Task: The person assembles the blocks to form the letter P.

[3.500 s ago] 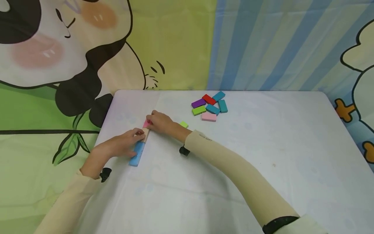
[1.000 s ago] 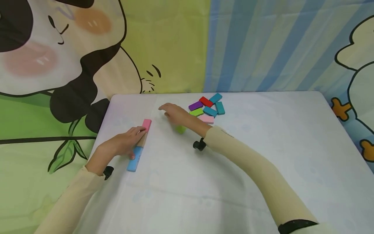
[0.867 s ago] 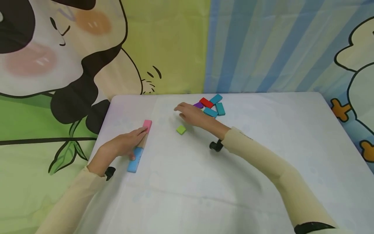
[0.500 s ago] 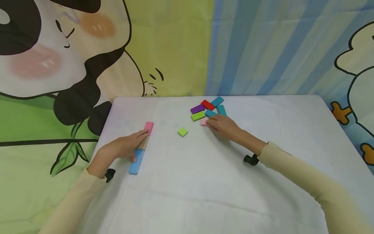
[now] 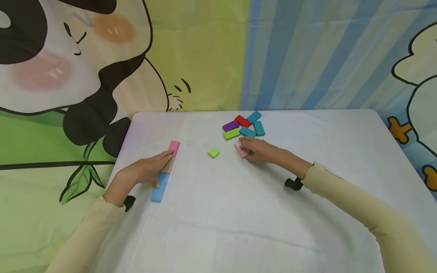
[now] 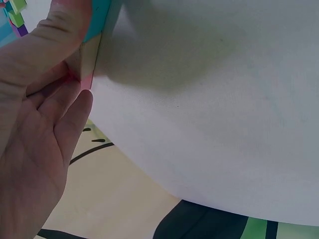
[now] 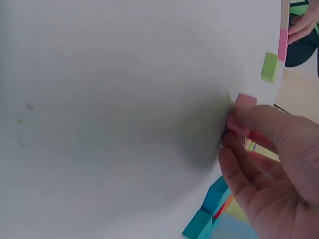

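In the head view my right hand (image 5: pixel 263 150) pinches a light pink block (image 5: pixel 240 151) between thumb and fingers, and the block is turned at an angle. The right wrist view shows the thumb on one face of this light pink block (image 7: pixel 245 101). On the left, a bright pink block (image 5: pixel 175 145), a wood-coloured block (image 5: pixel 167 167) and a blue block (image 5: pixel 159 189) lie end to end in a straight row. My left hand (image 5: pixel 141 170) rests along this row, its extended fingers at the pink end and its thumb on the blue block.
A small lime block (image 5: pixel 213 152) lies alone between the hands. Beyond the right hand are a lime block (image 5: pixel 231 134), a purple block (image 5: pixel 230 126), a red block (image 5: pixel 242 121) and several blue-teal blocks (image 5: pixel 259 129). The white table (image 5: pixel 218 212) ends at a patterned cloth backdrop (image 5: pixel 205 57).
My right hand has left the bright pink end of the row, moved right, taken hold of the light pink block, and turned it slightly away from the group. The left hand stays at the row.
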The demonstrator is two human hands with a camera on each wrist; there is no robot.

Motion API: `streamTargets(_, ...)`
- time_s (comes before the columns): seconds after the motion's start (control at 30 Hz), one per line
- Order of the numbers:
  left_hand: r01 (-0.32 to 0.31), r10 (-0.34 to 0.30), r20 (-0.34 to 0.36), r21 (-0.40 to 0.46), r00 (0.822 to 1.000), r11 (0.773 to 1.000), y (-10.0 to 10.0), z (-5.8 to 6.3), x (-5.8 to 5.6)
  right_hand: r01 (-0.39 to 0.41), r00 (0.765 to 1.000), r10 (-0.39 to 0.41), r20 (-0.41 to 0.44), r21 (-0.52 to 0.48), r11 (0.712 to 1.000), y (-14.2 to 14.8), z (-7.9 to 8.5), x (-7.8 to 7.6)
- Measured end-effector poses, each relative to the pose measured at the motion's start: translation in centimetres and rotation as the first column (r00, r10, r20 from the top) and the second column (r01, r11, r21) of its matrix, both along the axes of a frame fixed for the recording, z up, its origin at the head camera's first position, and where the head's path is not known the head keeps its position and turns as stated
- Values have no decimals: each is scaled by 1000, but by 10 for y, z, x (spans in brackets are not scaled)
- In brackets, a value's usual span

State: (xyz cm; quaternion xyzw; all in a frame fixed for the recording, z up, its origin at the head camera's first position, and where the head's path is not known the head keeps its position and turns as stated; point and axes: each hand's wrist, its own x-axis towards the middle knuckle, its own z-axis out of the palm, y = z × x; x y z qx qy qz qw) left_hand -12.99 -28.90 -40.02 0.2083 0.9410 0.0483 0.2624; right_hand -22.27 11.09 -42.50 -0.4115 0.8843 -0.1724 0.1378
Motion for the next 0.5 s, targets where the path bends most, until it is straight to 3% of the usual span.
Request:
streamTargets(0.17,-1,1,6,-14,1000,1000,0,-1,0,5,994,-9,113,36,999,-6,5,-14)
streamTargets(0.3,-1,1,2,-22,1000,1000,0,1,0,44,993,-42,114,-11,999,-21,18,-19)
streamTargets(0.5,11,-11,-8,-42,1000,999,1,-1,0,66,994,-53,94,-142,988,-65,35,-23)
